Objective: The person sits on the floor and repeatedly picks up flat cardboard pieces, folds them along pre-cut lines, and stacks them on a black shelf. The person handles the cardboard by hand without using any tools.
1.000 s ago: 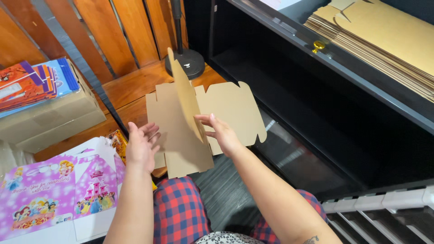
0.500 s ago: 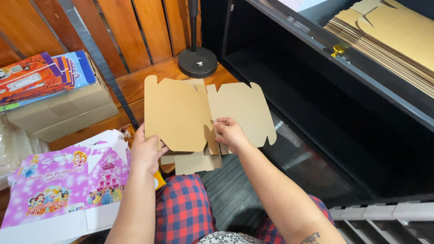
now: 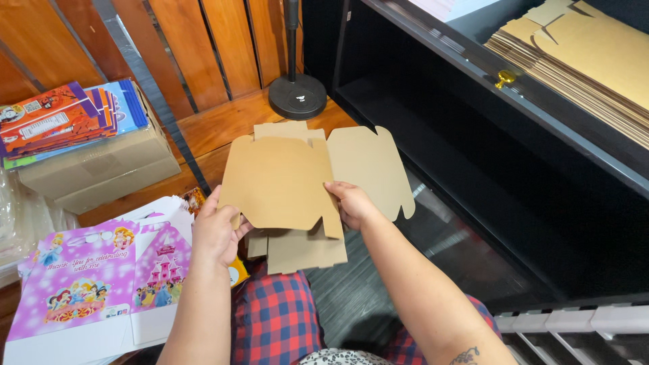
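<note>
I see a wooden slatted wall and floor, a black shelf unit (image 3: 473, 169) on the right carrying a stack of flat cardboard blanks (image 3: 581, 61). My left hand (image 3: 215, 233) pinches the lower left edge of a die-cut cardboard box blank (image 3: 284, 179), held above my lap; my right hand (image 3: 351, 205) pinches its middle fold. Pink printed boxes (image 3: 88, 277) lie at left.

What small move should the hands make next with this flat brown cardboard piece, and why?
Probably fold the right panel inward: the cardboard blank lies mostly flat, the left hand grips its left edge, and the right hand already sits at the crease beside that panel.
</note>
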